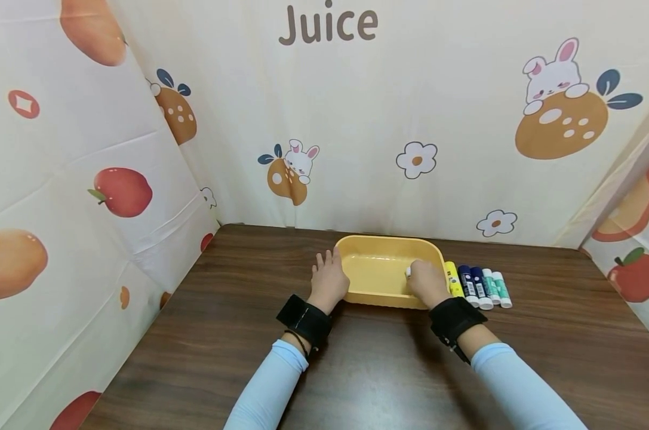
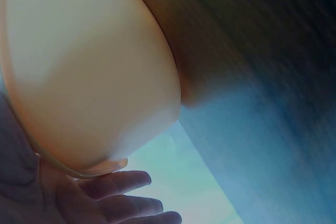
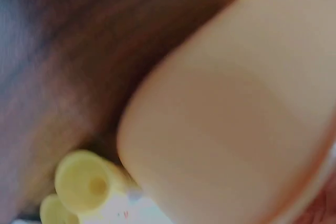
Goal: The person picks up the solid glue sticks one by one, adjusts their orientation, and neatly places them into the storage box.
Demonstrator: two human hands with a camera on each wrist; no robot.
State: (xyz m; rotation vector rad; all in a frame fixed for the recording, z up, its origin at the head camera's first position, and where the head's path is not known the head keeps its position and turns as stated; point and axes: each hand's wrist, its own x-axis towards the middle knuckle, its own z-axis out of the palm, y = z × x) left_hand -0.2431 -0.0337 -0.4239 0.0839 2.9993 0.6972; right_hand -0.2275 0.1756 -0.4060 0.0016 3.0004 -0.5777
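A shallow yellow plastic tray (image 1: 375, 297) lies on the table. My left hand (image 1: 328, 282) rests against its left end, the fingers spread and fairly straight; the left wrist view shows these fingers (image 2: 126, 184) beside the tray's rim. Over the tray's right part, my right hand (image 1: 428, 283) is curled round a glue stick (image 1: 408, 272), of which only a white end pokes out; the rest is hidden in the fist. Just right of the tray stand a yellow glue stick (image 1: 454, 279), two dark blue ones (image 1: 467, 283) and two white-and-green ones (image 1: 501, 289), side by side.
The dark wooden table (image 1: 238, 358) ends at the back against a printed curtain (image 1: 356, 119), with more printed cloth (image 1: 61, 179) at the left. In the right wrist view, yellow round glue stick ends (image 3: 81, 182) sit close to the tray's outer wall (image 3: 210, 119).
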